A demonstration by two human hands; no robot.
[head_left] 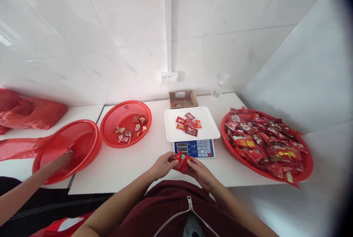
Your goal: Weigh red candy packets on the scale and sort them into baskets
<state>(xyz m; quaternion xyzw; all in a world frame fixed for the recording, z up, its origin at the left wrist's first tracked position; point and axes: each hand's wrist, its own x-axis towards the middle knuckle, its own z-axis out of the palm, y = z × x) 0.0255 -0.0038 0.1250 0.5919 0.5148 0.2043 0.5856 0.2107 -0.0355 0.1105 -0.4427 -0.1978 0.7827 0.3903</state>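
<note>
- Red basket [308,164], heaped with shiny packets [264,141].
- Another red basket [124,117] held scattered ones.
- White tray [211,130] bore several.
- I saw one creased red packet [181,164], pale-marked, near the keypad [204,148], pinched by left [163,165] and right hand [202,172] fingertips.

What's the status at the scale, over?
Left hand and right hand gripping a red snack packet, near side of the digital scale. More snack packets on the white tray. Nothing visibly blocking; co-worker's hand off left, in a red basket.
</note>
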